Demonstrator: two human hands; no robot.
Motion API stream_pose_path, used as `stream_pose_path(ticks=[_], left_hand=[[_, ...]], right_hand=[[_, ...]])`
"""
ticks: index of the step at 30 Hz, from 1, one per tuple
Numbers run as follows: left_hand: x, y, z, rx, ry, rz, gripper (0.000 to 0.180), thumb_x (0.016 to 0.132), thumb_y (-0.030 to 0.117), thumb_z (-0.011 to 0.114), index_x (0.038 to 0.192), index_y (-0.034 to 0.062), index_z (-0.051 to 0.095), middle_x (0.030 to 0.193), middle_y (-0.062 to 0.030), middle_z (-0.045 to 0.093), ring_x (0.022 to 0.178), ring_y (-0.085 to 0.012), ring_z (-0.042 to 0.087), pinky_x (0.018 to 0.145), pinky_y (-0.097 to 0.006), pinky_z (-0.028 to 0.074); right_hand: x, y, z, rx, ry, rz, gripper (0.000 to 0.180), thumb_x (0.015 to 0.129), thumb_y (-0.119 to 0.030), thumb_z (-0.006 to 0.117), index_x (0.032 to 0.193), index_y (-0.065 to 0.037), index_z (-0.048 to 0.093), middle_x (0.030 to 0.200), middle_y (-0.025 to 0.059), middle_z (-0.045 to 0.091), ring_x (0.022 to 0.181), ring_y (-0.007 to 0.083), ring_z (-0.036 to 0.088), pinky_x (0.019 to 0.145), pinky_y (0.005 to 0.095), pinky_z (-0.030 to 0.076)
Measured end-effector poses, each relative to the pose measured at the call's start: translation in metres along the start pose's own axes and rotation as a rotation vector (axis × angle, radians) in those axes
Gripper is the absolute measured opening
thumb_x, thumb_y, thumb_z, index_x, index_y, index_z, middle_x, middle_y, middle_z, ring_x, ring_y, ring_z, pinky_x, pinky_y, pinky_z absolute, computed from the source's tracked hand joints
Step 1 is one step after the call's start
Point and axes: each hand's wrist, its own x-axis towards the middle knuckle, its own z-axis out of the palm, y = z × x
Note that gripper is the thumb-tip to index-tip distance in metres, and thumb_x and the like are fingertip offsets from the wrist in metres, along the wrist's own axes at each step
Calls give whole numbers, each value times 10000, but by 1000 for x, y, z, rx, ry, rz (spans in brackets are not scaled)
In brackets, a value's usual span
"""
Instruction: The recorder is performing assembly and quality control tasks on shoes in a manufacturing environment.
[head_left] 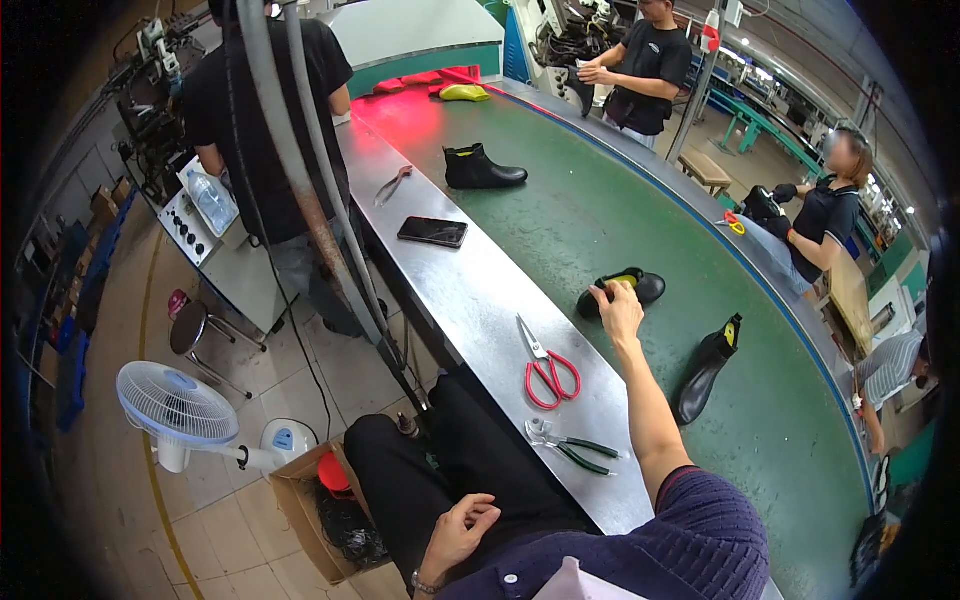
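My right hand reaches out over the green belt, its fingers closed on the upper of a black ankle boot with a yellow-green lining. Part of that boot lies hidden beneath the hand. Near my lap, my left hand hangs with loosely bent fingers, thumb a little apart, and nothing visible in it. To the right of my right forearm lies another black ankle boot on its side. Farther up the belt a third ankle boot stands upright.
Along the metal ledge lie red-handled scissors, green-handled pincers, a phone and another hand tool. A fan and a cardboard box are at left. Co-workers stand around the green belt; one handles a black boot.
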Motion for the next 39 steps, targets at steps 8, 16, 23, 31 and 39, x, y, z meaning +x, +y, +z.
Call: stream_pose_path(ticks=[8, 16, 23, 31, 39], left_hand=[[-6, 20, -19, 40, -35, 36, 312, 909, 202, 659, 1140, -1, 605, 970, -108, 696, 868, -139, 657, 781, -262, 510], [24, 64, -21, 274, 8, 452, 843, 738, 259, 821, 1416, 25, 378, 1367, -168, 494, 1186, -268, 540, 1004, -363, 435], [37, 80, -24, -219, -294, 559, 1275, 641, 135, 859, 1506, 31, -72, 1554, -186, 191, 1414, -286, 268, 1146, -357, 235], [23, -2, -30, -211, -110, 498, 1379, 593, 120, 886, 1506, 130, -147, 1563, -125, 180, 1407, -244, 282, 1147, -366, 254], [24, -15, -28, -294, -108, 428, 1385, 580, 139, 899, 1509, 118, -128, 1576, -121, 130, 1413, -236, 269, 1153, -363, 234]], right_hand=[[13, 26, -86, 353, 64, 102, 269, 864, -243, 688, 752, -19, 590, 656, 25, 535, 614, 112, 481, 565, 279, 397], [-35, -135, -201, 1075, -370, 129, 340, 907, -167, 630, 643, -108, 423, 648, -88, 359, 538, 8, 293, 476, 213, 218], [-74, -207, -159, 1228, -873, 123, 363, 899, -190, 657, 598, -97, 477, 544, -84, 406, 475, 2, 344, 437, 207, 219], [-124, -220, -94, 1195, -1085, 160, 322, 907, -250, 668, 646, -86, 575, 566, -103, 431, 516, -9, 353, 457, 197, 232], [-125, -212, -92, 1134, -1113, 190, 242, 930, -268, 636, 877, -35, 666, 655, -57, 544, 561, 22, 478, 501, 187, 366]])
